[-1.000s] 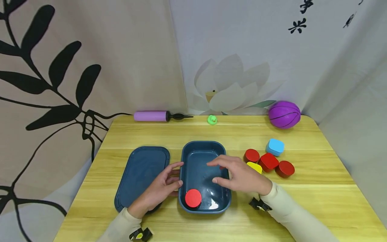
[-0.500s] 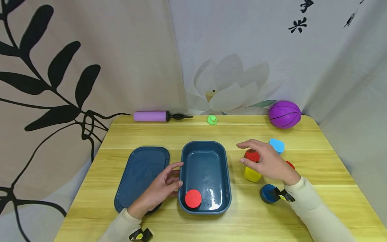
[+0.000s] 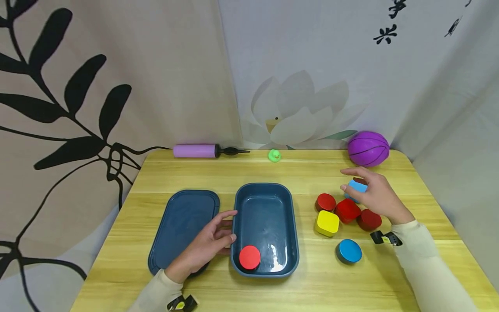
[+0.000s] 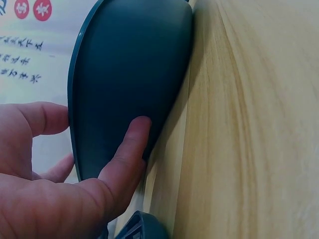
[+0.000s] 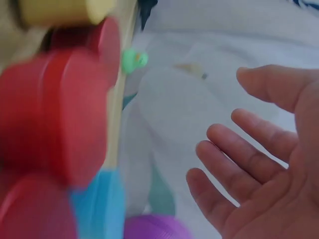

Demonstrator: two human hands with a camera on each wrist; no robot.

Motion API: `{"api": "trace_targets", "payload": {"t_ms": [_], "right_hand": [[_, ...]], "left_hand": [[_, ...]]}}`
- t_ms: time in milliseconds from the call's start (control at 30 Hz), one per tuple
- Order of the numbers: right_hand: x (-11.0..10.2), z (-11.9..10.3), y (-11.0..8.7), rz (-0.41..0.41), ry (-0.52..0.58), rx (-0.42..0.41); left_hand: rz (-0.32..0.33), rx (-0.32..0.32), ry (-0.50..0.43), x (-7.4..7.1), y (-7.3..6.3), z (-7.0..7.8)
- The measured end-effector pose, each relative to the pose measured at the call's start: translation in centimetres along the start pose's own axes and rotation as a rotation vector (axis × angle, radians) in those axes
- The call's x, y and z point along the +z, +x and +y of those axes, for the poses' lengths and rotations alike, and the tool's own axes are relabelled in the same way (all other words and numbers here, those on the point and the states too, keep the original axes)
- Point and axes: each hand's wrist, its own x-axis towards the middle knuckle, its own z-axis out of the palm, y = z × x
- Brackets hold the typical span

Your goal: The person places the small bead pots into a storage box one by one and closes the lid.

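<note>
My left hand (image 3: 208, 242) touches the left wall of a dark blue rectangular container (image 3: 269, 216); in the left wrist view its fingertips lie along the outer side and rim. One red round block (image 3: 249, 257) sits in the container's near left corner. My right hand (image 3: 376, 193), fingers spread and holding nothing, is over a light blue block (image 3: 352, 190) and partly hides it. Just in front of that hand are a red block (image 3: 348, 210), two red round blocks (image 3: 325, 202) and a yellow block (image 3: 327, 223). Nearer me stands a blue round block (image 3: 348, 251).
A dark blue lid (image 3: 183, 229) lies left of the container, partly under the left forearm. Along the table's back edge are a purple pump (image 3: 196, 151), a small green duck (image 3: 274, 155) and a purple ball (image 3: 368, 148). A printed curtain hangs behind.
My right hand has moved from above the container rightward, past the red and yellow blocks, to the light blue block. The left hand has stayed at the container's side.
</note>
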Motion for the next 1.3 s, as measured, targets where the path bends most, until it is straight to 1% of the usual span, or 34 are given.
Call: {"api": "trace_targets", "payload": {"t_ms": [133, 267, 367, 500, 567, 633, 767, 1000, 1300], "right_hand": [[-0.6, 2.2, 0.1, -0.001, 0.008, 0.074], [-0.9, 4.3, 0.2, -0.035, 0.002, 0.12], [-0.9, 5.5, 0.2, -0.106, 0.014, 0.178], [-0.8, 6.7, 0.1, -0.223, 0.035, 0.251], [-0.7, 7.2, 0.0, -0.259, 0.033, 0.266], [-0.6, 7.6, -0.1, -0.277, 0.031, 0.275], [-0.4, 7.9, -0.1, -0.271, 0.022, 0.279], [-0.5, 7.8, -0.1, -0.255, 0.013, 0.289], [-1.2, 6.2, 0.0, -0.199, 0.034, 0.288]], "left_hand": [[-0.004, -0.003, 0.001, 0.0, 0.1, 0.0], [-0.004, -0.006, -0.002, 0.0, 0.1, -0.1], [-0.001, -0.007, -0.003, 0.1, 0.1, -0.2], [-0.001, -0.006, 0.001, 0.0, 0.1, -0.2], [-0.003, -0.005, 0.001, 0.0, 0.2, -0.2], [-0.005, -0.004, 0.001, 0.0, 0.2, -0.2], [-0.004, -0.002, 0.0, -0.1, 0.2, -0.1], [0.0, -0.005, 0.004, -0.1, 0.1, -0.1], [0.005, -0.006, 0.006, -0.1, 0.1, -0.1]]}}
